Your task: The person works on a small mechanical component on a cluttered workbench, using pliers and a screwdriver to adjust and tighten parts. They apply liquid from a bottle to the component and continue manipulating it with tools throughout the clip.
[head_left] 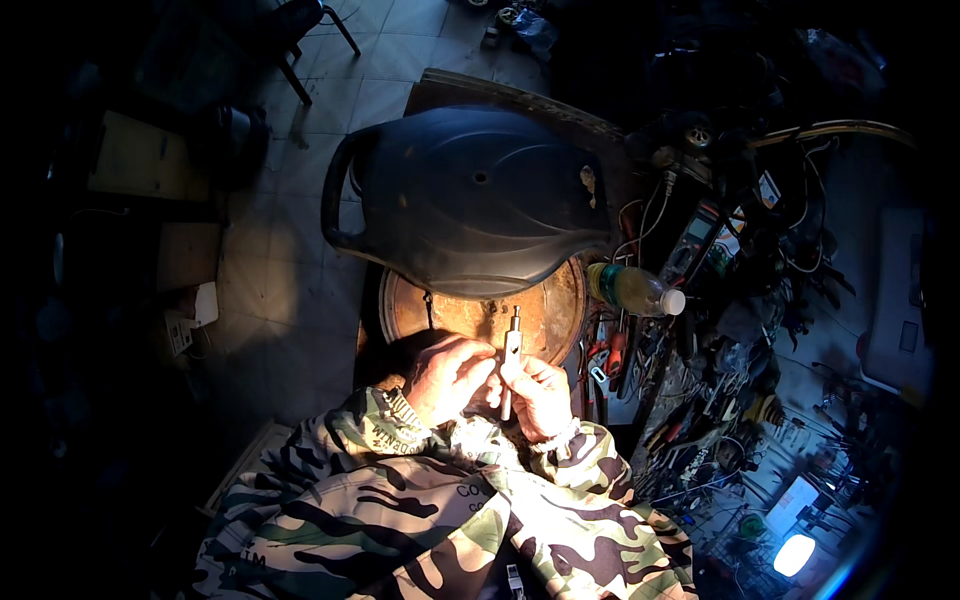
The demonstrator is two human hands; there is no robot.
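Observation:
My right hand [541,398] grips a slender metal tool [512,350] upright in front of me, its fingers closed around the lower shaft. The tool has a wider middle with a dark slot and a narrow stepped tip pointing away from me. Close by on the left, my left hand [449,380] has its fingers curled and drawn together toward the tool; whatever they may pinch is too small to make out. Beyond both hands lies a round, worn brown surface [450,318], brightly lit, with a few small dark bits on it.
A large black plastic shell with a handle [470,200] covers the far part of the round surface. To the right are a bottle with a white cap [645,290], a multimeter [692,240], red-handled pliers [603,365] and heaped tools. A lamp [795,555] glows lower right.

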